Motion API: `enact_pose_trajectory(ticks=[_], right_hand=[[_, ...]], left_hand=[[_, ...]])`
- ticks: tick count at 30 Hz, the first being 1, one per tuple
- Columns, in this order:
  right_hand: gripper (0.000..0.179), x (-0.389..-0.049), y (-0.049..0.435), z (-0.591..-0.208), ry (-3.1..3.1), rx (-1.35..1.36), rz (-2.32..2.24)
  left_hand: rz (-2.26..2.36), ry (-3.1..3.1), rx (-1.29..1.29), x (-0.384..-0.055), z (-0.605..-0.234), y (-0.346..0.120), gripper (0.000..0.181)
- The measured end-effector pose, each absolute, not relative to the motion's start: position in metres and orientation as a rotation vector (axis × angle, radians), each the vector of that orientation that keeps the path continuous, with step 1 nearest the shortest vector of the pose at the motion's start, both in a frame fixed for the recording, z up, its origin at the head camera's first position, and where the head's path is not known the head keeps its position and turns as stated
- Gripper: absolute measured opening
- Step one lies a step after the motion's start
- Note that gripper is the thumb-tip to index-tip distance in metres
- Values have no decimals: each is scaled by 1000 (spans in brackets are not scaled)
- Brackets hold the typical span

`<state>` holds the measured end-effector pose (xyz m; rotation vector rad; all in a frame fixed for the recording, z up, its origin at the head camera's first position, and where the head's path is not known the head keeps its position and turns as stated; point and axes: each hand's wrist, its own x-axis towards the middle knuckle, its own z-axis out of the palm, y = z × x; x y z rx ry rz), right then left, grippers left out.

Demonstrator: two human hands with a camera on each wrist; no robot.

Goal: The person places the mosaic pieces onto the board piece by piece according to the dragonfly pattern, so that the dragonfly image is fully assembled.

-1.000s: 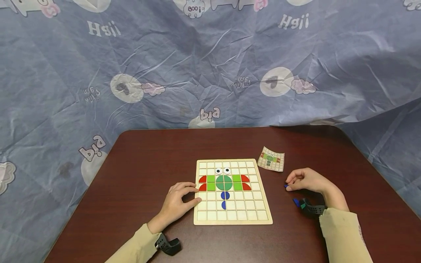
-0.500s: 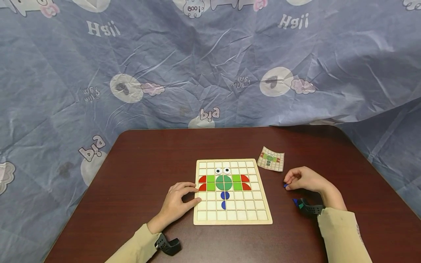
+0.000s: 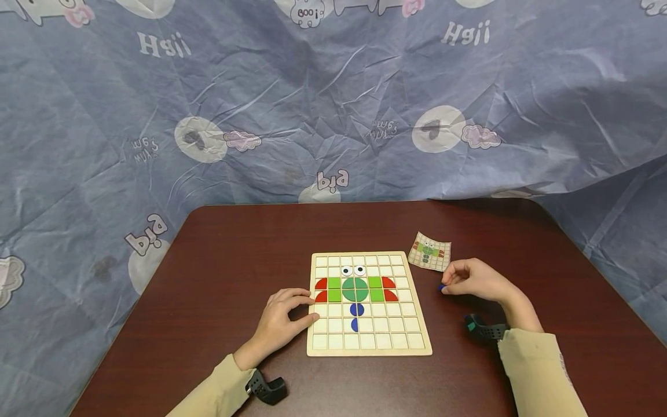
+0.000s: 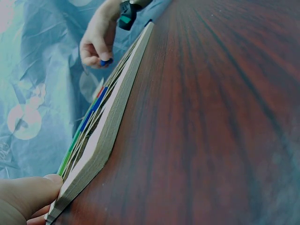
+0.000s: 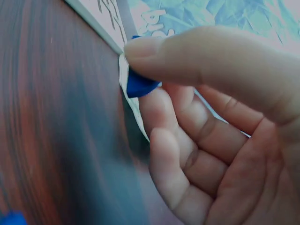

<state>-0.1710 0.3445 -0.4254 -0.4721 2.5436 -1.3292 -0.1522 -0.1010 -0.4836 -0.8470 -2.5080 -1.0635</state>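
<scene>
My right hand point(image 3: 476, 279) pinches a small blue quarter-circle piece point(image 5: 140, 86) between thumb and fingertips, over the table right of the board. The wooden grid board point(image 3: 380, 343) bears a figure of coloured pieces: two round eyes point(image 3: 353, 270), a green circle point(image 3: 355, 289), light green squares point(image 3: 375, 288), red quarter-circles point(image 3: 389, 295) and blue pieces point(image 3: 356, 310) below. The lower blue shape point(image 3: 355, 325) fills one side only. My left hand point(image 3: 281, 315) rests at the board's left edge, its thumb point(image 4: 51, 180) touching the rim.
A small pattern card point(image 3: 429, 253) with the same figure lies beyond the board's right corner. Another blue piece point(image 5: 13, 218) lies on the table near the right wrist. A patterned blue cloth point(image 3: 292, 116) hangs behind the dark wooden table point(image 3: 250, 243).
My right hand has moved left and slightly away from me with the blue quarter-circle piece, closer to the board and card. The left hand has stayed where it was.
</scene>
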Motion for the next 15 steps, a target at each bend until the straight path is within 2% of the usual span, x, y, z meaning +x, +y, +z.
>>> enact_pose_trajectory(ticks=[15], right_hand=[[15, -170, 303, -409, 2589, -624, -1471]], left_hand=[[-1047, -2512, -850, -153, -485, -101, 26]])
